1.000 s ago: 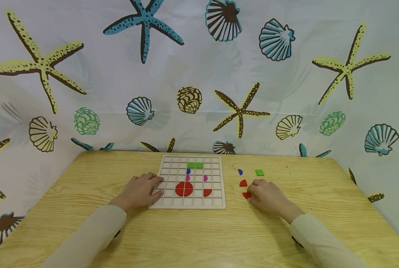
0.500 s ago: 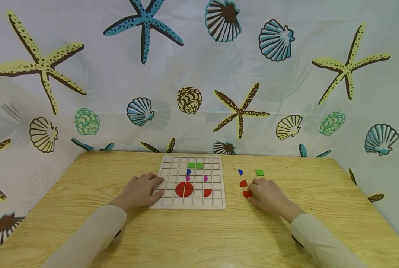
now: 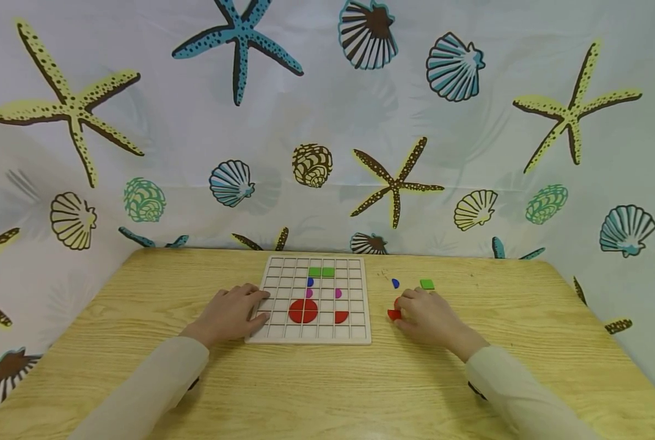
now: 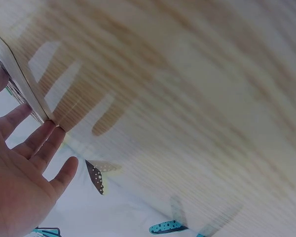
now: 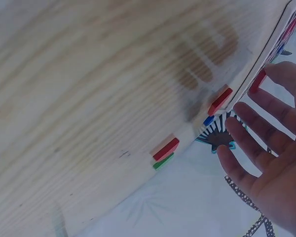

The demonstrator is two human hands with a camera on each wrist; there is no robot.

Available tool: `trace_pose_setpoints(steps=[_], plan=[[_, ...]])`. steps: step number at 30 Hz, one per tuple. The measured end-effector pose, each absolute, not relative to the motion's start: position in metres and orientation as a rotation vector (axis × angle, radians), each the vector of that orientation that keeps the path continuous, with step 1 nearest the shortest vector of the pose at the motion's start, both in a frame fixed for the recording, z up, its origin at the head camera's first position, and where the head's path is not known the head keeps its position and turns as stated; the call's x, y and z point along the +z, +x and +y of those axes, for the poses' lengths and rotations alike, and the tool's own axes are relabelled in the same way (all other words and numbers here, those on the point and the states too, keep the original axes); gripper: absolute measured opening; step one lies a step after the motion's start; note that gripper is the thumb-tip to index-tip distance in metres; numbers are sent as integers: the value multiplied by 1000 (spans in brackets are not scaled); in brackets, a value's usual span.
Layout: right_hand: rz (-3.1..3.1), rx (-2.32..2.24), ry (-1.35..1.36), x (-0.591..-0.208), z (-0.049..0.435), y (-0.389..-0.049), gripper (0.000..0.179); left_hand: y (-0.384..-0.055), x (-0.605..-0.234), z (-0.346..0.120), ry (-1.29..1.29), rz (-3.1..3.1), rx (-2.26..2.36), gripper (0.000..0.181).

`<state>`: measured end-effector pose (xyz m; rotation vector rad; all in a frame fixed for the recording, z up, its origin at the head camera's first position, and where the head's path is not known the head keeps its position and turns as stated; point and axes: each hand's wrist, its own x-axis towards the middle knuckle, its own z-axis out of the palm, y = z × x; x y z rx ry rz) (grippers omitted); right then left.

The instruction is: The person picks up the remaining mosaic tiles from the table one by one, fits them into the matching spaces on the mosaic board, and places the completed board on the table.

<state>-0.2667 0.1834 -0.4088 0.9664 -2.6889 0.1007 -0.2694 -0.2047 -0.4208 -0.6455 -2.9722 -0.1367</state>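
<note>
A white grid board (image 3: 280, 333) lies on the table with flat shapes in it: two green squares (image 3: 321, 272), a blue half circle (image 3: 310, 282), two magenta half circles (image 3: 309, 293), a red circle of quarter pieces (image 3: 303, 311) and a separate red quarter circle (image 3: 341, 317). My left hand (image 3: 230, 313) rests on the board's left edge, fingers relaxed. Right of the board, my right hand (image 3: 429, 316) pinches a red quarter-circle piece (image 3: 394, 315) between thumb and index finger; the right wrist view shows this piece (image 5: 257, 81) just off the table, other fingers spread.
Behind the right hand lie a loose blue half circle (image 3: 396, 283) and a green square (image 3: 427, 284). Two more red pieces (image 5: 220, 101) stay on the table, mostly covered by that hand in the head view. A shell-patterned curtain (image 3: 305, 122) stands behind the table (image 3: 305, 391).
My right hand has moved slightly left and away from me, carrying the red quarter-circle piece towards the board. The left hand and the board stay where they were.
</note>
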Motion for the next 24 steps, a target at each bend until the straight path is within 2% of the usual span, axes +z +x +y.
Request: trace_pose_setpoints(steps=[24], plan=[[-2789,93,1057,-403,117,-273,20,-272,-425,-206,-652,-2967,-111,47]])
